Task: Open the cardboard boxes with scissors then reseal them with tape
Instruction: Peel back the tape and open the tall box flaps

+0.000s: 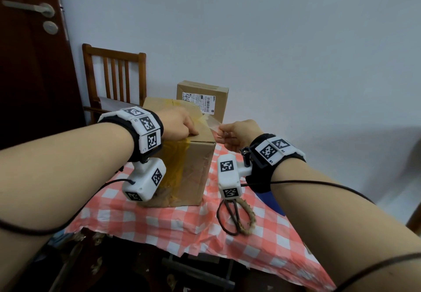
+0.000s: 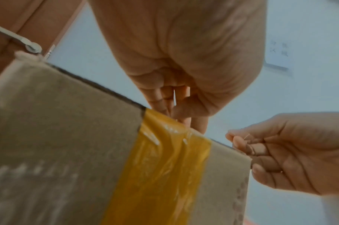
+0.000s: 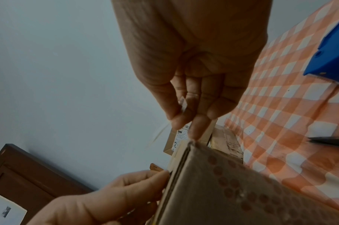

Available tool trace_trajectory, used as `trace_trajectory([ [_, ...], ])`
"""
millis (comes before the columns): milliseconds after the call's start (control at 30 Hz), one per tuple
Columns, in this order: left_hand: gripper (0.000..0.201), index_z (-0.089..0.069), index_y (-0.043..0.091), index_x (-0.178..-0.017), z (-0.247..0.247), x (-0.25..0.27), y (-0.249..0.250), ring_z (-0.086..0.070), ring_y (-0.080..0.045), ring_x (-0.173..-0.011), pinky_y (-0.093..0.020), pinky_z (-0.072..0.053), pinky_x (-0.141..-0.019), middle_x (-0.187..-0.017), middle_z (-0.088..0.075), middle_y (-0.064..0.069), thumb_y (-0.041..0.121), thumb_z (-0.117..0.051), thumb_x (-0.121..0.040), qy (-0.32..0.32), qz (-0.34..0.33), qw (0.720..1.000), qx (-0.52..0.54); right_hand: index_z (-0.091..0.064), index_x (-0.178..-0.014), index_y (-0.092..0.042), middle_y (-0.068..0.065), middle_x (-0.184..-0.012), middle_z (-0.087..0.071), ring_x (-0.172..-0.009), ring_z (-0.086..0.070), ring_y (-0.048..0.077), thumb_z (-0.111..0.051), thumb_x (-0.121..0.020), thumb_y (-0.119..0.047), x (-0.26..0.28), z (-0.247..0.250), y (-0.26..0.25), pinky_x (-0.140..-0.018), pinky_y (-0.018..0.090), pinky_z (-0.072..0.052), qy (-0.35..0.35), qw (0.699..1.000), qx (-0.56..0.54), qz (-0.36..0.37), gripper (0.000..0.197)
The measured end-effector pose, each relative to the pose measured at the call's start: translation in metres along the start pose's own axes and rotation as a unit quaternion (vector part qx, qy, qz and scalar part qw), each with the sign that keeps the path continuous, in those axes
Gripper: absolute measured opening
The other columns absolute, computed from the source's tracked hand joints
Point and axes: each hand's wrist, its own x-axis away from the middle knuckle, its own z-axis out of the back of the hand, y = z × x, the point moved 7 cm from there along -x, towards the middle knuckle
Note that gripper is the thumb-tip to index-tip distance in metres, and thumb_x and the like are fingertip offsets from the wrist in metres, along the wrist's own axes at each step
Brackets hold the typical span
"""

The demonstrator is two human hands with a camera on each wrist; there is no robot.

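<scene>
The box [image 1: 182, 155] stands tall on the checked cloth [image 1: 182, 223], long axis upright, one vertical corner turned toward the camera. A band of yellow tape [image 1: 175, 166] runs down its near-left face and over the top edge. The left hand [image 1: 180, 123] is on that top edge, fingers curled, thumb and fingertips pressing where the tape folds over; whether they pinch the tape or just hold it down, I cannot tell. The right hand [image 1: 237, 134] sits just off the box's right top corner, thumb and forefinger nipping a clear strip [image 1: 213, 124] that stretches tight back to the box top.

Right of the box there's open cloth, and the near table edge lies well clear in front. Scissors [image 1: 234, 216] lie on the cloth below the right wrist, handles toward the camera, with a rope loop [image 1: 249, 214] against them. A blue dispenser [image 1: 272, 201] pokes out from under the right forearm. Behind, a second box [image 1: 205, 100] with a shipping label stands close to the first one's far side. A wooden chair [image 1: 114, 79] stands at the far left, a dark door [image 1: 29, 52] beyond it.
</scene>
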Motion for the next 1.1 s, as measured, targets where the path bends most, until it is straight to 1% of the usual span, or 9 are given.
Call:
trace_trajectory([
  [200,0.035,-0.063,0.023,-0.126,-0.001,0.006,0.012,-0.047,-0.011,-0.112,-0.02,-0.035,-0.087,-0.129,-0.056,0.01,0.014,-0.045,-0.098,-0.022,-0.038,0.995,-0.088,-0.057,-0.072,-0.003,0.008,-0.064,-0.058,-0.042,-0.062,0.012,-0.058,-0.088,-0.002,0.005,0.0,-0.005,-0.049,0.022,-0.038,-0.002,1.0,0.006,0.004,0.017],
  [333,0.04,-0.058,0.025,-0.133,-0.003,0.007,0.015,-0.043,-0.013,-0.123,-0.018,-0.03,-0.092,-0.138,-0.05,0.01,0.013,-0.041,-0.099,-0.034,-0.047,0.99,-0.13,-0.058,-0.069,-0.003,0.009,-0.065,-0.059,-0.047,-0.063,0.014,-0.059,-0.087,-0.001,0.007,0.001,-0.006,-0.05,0.022,-0.039,0.001,1.0,0.013,0.008,0.019],
  [433,0.035,-0.062,0.022,-0.128,0.0,0.008,0.014,-0.046,-0.015,-0.12,-0.022,-0.031,-0.096,-0.137,-0.054,0.007,0.016,-0.042,-0.1,-0.017,-0.018,0.998,-0.05,-0.057,-0.07,-0.003,0.009,-0.064,-0.06,-0.051,-0.064,0.016,-0.059,-0.087,-0.001,0.007,0.002,-0.006,-0.049,0.023,-0.04,0.003,1.0,0.016,0.009,0.018],
  [567,0.033,-0.064,0.02,-0.125,0.004,0.011,0.013,-0.045,-0.012,-0.098,-0.021,-0.035,-0.086,-0.131,-0.058,0.002,0.013,-0.044,-0.099,0.004,0.001,1.0,0.022,-0.059,-0.077,-0.002,0.009,-0.063,-0.062,-0.05,-0.066,0.016,-0.061,-0.087,-0.002,0.006,0.002,-0.006,-0.049,0.023,-0.041,0.01,1.0,0.013,0.011,0.01],
  [767,0.04,-0.055,0.023,-0.127,0.003,0.011,0.008,-0.049,-0.018,-0.122,-0.028,-0.039,-0.096,-0.128,-0.061,0.001,0.002,-0.046,-0.094,0.003,0.006,0.999,0.044,-0.058,-0.073,-0.003,0.008,-0.064,-0.061,-0.049,-0.065,0.014,-0.06,-0.087,-0.001,0.006,0.002,-0.007,-0.049,0.023,-0.041,0.005,1.0,0.011,0.015,0.015],
  [833,0.036,-0.059,0.021,-0.124,0.005,0.011,0.009,-0.05,-0.017,-0.121,-0.027,-0.039,-0.095,-0.126,-0.062,0.002,0.004,-0.047,-0.094,0.013,0.007,0.999,0.043,-0.059,-0.072,-0.003,0.008,-0.063,-0.061,-0.052,-0.066,0.016,-0.061,-0.086,-0.002,0.005,0.002,-0.006,-0.049,0.023,-0.041,0.008,1.0,0.012,0.014,0.015],
  [933,0.029,-0.069,0.02,-0.117,0.008,0.011,0.011,-0.048,-0.011,-0.102,-0.022,-0.034,-0.086,-0.124,-0.061,0.005,0.013,-0.048,-0.098,0.024,0.009,0.999,0.036,-0.059,-0.07,-0.003,0.009,-0.065,-0.062,-0.064,-0.067,0.022,-0.062,-0.086,-0.002,0.004,0.003,-0.004,-0.05,0.024,-0.04,0.011,1.0,0.007,0.011,0.015],
  [1000,0.026,-0.071,0.019,-0.113,0.005,0.01,0.011,-0.045,-0.008,-0.097,-0.022,-0.033,-0.084,-0.123,-0.062,0.005,0.016,-0.05,-0.098,0.017,0.01,0.999,0.045,-0.059,-0.067,-0.004,0.01,-0.064,-0.061,-0.07,-0.065,0.026,-0.062,-0.085,-0.002,0.004,0.003,-0.004,-0.05,0.025,-0.038,0.008,1.0,0.004,0.009,0.018],
  [1100,0.024,-0.073,0.014,-0.109,0.005,0.007,0.01,-0.047,-0.009,-0.098,-0.022,-0.034,-0.085,-0.122,-0.064,0.001,0.014,-0.052,-0.096,0.017,0.014,0.998,0.066,-0.057,-0.065,-0.005,0.008,-0.061,-0.06,-0.064,-0.064,0.023,-0.061,-0.086,-0.003,0.004,0.002,-0.003,-0.049,0.023,-0.037,0.0,1.0,-0.002,0.007,0.021],
])
